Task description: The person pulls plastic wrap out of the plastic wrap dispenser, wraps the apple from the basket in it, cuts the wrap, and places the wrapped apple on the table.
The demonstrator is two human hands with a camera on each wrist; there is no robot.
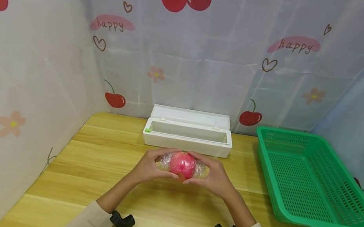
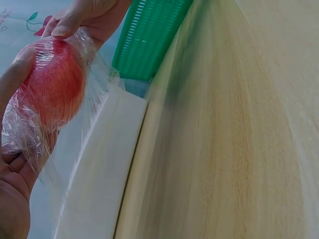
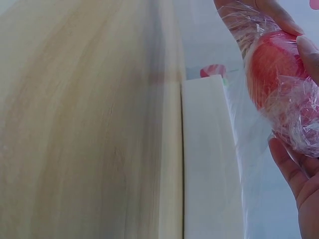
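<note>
A red apple (image 1: 182, 164) is held up between both hands, in front of a white box. Clear cling film (image 2: 25, 124) covers it and bunches up at its two sides. My left hand (image 1: 152, 166) grips the wrapped apple from the left, thumb on the near side and fingers on the far side. From the other side my right hand (image 1: 213, 177) holds it the same way. In the right wrist view, crumpled film (image 3: 299, 112) gathers beside the apple. Part of the fingers is hidden behind the fruit and film.
The white box (image 1: 187, 145), long and with its lid (image 1: 191, 116) raised, stands at the table's back edge. A green slider (image 1: 148, 130) sits at its left end. To the right lies a green plastic basket (image 1: 266, 178). Printed curtains surround the wooden table (image 1: 93, 179).
</note>
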